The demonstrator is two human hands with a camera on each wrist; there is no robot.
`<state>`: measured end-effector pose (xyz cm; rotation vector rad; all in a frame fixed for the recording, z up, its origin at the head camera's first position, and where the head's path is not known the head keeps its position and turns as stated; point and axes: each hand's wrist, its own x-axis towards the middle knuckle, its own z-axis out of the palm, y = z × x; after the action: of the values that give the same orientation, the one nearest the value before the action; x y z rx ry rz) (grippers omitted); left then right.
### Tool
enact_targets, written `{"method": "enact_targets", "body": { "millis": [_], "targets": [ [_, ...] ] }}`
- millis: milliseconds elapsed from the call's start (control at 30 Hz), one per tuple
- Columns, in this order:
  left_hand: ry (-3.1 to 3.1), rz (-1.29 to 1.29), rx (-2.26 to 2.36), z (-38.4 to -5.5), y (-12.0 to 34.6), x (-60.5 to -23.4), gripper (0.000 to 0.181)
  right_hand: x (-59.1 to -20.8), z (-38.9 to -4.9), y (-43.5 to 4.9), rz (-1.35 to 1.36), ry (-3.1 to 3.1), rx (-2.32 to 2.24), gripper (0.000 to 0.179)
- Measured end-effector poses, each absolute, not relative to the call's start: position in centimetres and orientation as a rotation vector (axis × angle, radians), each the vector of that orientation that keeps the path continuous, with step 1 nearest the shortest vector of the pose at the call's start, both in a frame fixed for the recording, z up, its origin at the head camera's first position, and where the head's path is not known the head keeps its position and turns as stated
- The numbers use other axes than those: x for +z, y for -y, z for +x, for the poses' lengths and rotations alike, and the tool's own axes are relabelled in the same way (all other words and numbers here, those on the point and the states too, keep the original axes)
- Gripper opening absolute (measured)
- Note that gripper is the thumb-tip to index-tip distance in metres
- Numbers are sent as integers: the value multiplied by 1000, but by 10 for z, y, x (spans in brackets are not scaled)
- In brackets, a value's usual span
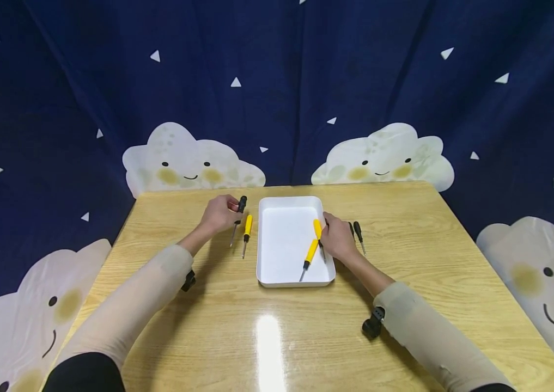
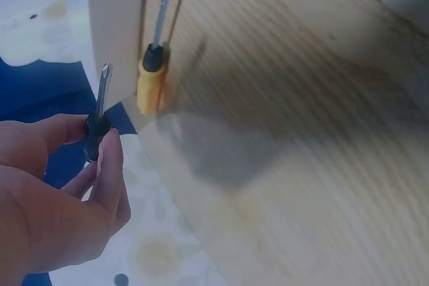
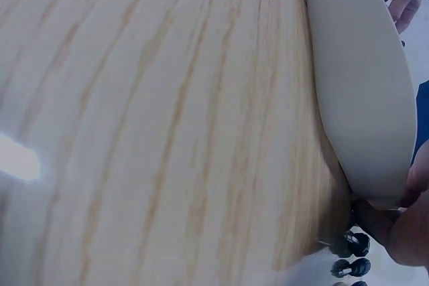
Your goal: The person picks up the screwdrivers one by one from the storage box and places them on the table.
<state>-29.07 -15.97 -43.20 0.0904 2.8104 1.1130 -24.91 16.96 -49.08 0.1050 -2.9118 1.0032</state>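
My left hand holds a black-handled screwdriver above the table, left of a white tray; its fingers pinch the handle in the left wrist view, the metal tip pointing away from the palm. A yellow-handled screwdriver lies between that hand and the tray. My right hand pinches the tray's right wall, the fingers at the rim in the right wrist view. Inside the tray are two yellow-handled screwdrivers, one in plain sight and another partly behind the right hand.
Black-handled screwdrivers lie on the wooden table just right of the right hand, one partly hidden by it. A dark blue curtain with cloud pictures hangs behind the table's far edge.
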Motion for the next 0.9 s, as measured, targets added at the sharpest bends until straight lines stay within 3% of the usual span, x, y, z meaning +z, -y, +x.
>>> {"method": "enact_targets", "body": {
  "millis": [900],
  "targets": [
    [-2795,54,992,-285,163,-465,30,-491,-250,-172,106,2920,1017,51]
  ]
}}
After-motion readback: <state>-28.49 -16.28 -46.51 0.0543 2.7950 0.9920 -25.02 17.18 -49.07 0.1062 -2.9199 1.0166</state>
